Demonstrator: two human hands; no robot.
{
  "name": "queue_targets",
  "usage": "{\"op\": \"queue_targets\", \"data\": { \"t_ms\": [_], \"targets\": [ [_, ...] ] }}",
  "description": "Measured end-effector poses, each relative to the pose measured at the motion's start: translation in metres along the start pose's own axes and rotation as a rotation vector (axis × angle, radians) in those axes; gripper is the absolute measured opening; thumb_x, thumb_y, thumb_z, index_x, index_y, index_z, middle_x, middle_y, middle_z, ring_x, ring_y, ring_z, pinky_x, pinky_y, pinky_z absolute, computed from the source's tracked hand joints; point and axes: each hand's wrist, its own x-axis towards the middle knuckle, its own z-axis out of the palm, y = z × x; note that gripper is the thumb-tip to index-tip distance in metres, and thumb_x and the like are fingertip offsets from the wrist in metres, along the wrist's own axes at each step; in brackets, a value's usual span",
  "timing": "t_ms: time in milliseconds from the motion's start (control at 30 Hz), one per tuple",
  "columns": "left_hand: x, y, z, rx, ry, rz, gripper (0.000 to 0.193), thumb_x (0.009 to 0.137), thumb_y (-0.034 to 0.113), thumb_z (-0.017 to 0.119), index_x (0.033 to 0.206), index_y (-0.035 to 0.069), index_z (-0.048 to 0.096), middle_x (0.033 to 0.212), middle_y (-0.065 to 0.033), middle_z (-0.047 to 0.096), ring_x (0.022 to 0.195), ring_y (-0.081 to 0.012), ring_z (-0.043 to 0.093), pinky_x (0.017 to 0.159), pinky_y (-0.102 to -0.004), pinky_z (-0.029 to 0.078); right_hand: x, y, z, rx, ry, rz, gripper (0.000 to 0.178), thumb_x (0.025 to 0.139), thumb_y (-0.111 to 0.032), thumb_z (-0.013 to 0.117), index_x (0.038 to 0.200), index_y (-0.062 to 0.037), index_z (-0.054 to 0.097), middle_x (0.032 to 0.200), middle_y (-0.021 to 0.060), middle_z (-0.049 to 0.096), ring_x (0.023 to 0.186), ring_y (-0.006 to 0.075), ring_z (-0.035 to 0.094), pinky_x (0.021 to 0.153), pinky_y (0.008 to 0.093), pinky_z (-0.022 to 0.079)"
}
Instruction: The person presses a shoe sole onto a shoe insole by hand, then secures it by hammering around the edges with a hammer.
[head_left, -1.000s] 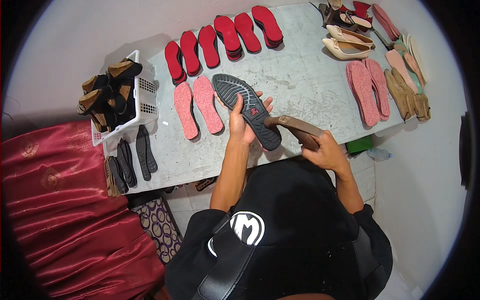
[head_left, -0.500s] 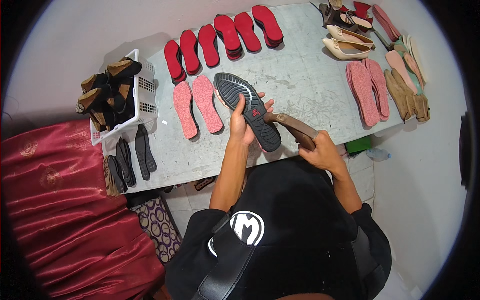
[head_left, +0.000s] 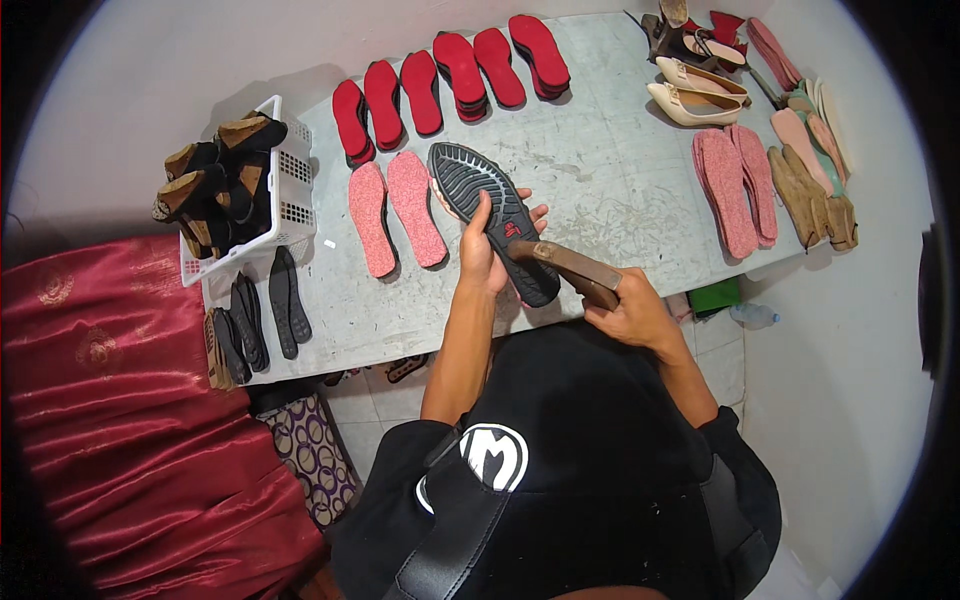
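Head view — the left hand (head_left: 482, 255) pinches a sole (head_left: 466, 178), tread up; the right hand (head_left: 640, 314) clasps a hammer (head_left: 575, 266) — its tip over the sole.

6 red insoles (head_left: 458, 68), some stacked, in a row along far side of table (head_left: 620, 160); 2 speckled pink insoles (head_left: 418, 210) just below row's L end. Wht basket (head_left: 292, 190) at L corner, full of blk wedge shoes (head_left: 240, 195) w/ cork-col. soles; blk outsoles (head_left: 289, 300) nr it. Far R: 2 cream pumps (head_left: 690, 105), then 2 pink stacks (head_left: 722, 195) w/ brn shoe-shaped pieces (head_left: 800, 195) just beside. Off table: red satin cloth (head_left: 130, 400) L, ring-pattern cushion (head_left: 312, 455) next to it, clear bottle (head_left: 755, 316) R, nr green item (head_left: 715, 297).
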Motion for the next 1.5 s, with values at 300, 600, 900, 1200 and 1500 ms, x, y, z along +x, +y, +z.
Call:
{"op": "queue_targets", "data": {
  "t_ms": [300, 600, 900, 1200, 1500],
  "targets": [
    [-0.007, 0.002, 0.010, -0.057, 0.020, -0.009, 0.067, 0.096, 0.061, 0.038, 0.124, 0.001, 0.047, 0.114, -0.0193, 0.056, 0.108, -0.0407, 0.061, 0.083, -0.0493, 0.056, 0.000, 0.007, 0.008, 0.008, 0.135, -0.023, 0.022, 0.072, -0.006, 0.068, 0.090, 0.0010, 0.059, 0.066, 0.0189, 0.060, 0.060, 0.0370, 0.061, 0.057, 0.0382, 0.048],
    [-0.008, 0.009, 0.016, 0.020, -0.044, -0.026, 0.068, 0.097, 0.063, 0.031, 0.122, 0.001, 0.048, 0.112, -0.0182, 0.057, 0.106, -0.0392, 0.062, 0.083, -0.0469, 0.057, 0.004, -0.009, 0.003, 0.011, 0.065, -0.054, 0.019, 0.071, -0.004, 0.067, 0.086, 0.0008, 0.057, 0.061, 0.0170, 0.054, 0.053, 0.0337, 0.055, 0.054, 0.0364, 0.045],
    [-0.011, 0.019, 0.017, -0.014, -0.060, -0.008, 0.065, 0.098, 0.060, 0.031, 0.122, 0.002, 0.046, 0.111, -0.0183, 0.058, 0.104, -0.0360, 0.063, 0.084, -0.0466, 0.056, 0.011, -0.012, 0.002, 0.010, 0.092, -0.147, 0.032, 0.071, -0.004, 0.064, 0.103, -0.0001, 0.064, 0.067, 0.0159, 0.061, 0.057, 0.0297, 0.061, 0.059, 0.0343, 0.048],
    [-0.010, 0.013, 0.009, 0.063, -0.128, -0.043, 0.068, 0.098, 0.063, 0.025, 0.125, 0.005, 0.049, 0.118, -0.0185, 0.061, 0.106, -0.0294, 0.062, 0.092, -0.0503, 0.051, 0.017, -0.018, -0.013, 0.059, 0.102, 0.154, 0.023, 0.072, -0.005, 0.063, 0.093, 0.0039, 0.064, 0.076, 0.0118, 0.064, 0.069, 0.0211, 0.063, 0.069, 0.0323, 0.050],
    [-0.006, 0.016, 0.015, 0.002, -0.164, 0.004, 0.075, 0.094, 0.070, 0.022, 0.128, 0.007, 0.045, 0.117, -0.0195, 0.060, 0.104, -0.0289, 0.064, 0.088, -0.0489, 0.055, 0.020, -0.019, -0.015, 0.002, 0.099, 0.025, 0.040, 0.072, -0.006, 0.064, 0.111, 0.0024, 0.063, 0.075, 0.0180, 0.067, 0.063, 0.0262, 0.066, 0.063, 0.0351, 0.051]
  ]
}}
